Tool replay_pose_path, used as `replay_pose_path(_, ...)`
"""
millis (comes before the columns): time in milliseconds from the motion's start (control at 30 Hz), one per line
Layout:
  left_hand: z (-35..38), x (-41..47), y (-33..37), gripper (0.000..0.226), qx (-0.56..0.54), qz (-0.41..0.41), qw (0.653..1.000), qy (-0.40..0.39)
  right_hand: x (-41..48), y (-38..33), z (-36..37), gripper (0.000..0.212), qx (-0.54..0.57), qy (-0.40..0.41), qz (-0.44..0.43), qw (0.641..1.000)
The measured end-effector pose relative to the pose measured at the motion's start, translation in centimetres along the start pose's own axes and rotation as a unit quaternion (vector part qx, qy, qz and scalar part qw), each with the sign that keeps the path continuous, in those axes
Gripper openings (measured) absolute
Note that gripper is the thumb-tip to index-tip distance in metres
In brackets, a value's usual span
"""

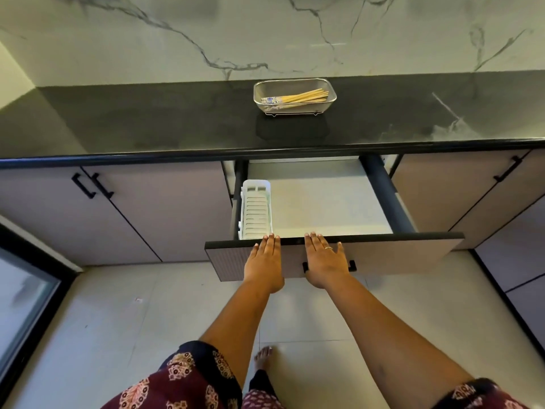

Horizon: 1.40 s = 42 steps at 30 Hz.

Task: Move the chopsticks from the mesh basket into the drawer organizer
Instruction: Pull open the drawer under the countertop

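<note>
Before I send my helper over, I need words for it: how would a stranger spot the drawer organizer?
Find the open drawer under the dark countertop, where both hands rest on its front panel. The drawer organizer is the narrow white slatted tray along the drawer's left wall, just beyond the left hand. It is the only item in the drawer, and it is empty.

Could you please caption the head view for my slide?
Both flat hands rest on the open drawer front; bamboo chopsticks wait in the countertop metal mesh basket.

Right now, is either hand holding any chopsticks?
No. Both the left hand and right hand lie flat on the drawer front, while the chopsticks sit in the mesh basket.
</note>
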State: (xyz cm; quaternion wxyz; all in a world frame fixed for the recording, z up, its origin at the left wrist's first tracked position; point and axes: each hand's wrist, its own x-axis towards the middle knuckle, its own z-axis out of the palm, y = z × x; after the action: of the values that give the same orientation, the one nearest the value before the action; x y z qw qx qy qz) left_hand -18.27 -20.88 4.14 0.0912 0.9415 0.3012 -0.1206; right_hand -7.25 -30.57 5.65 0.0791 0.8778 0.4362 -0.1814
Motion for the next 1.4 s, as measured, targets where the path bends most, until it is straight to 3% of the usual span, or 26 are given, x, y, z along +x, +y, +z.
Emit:
replay_pose_path(333,2.9,-5.0,1.3,0.097,0.014,-0.004,0.999,0.036,-3.6,-0.5,1.4,0.066,-0.027,0.058,-0.021,0.998)
replay_pose_path(600,4.3,-7.8,1.5,0.083,0.032,0.033,0.996,0.074,-5.4,-1.2,1.4,0.024,-0.08,0.098,-0.039,0.991)
replay_pose_path(1000,4.8,-8.6,-1.2,0.069,-0.037,0.116,0.986,0.115,-5.1,-2.7,0.3,0.013,-0.069,0.055,0.006,0.996)
replay_pose_path(1167,3.3,-8.1,-2.4,0.05,-0.128,0.106,0.98,0.113,-4.1,-3.6,-0.3,0.017,-0.097,0.034,0.023,0.994)
replay_pose_path(1400,-2.0,-6.4,-9.6,0.036,-0.134,0.039,0.976,0.165,-2.8,-5.9,-2.9,0.02,-0.131,-0.008,0.031,0.991)
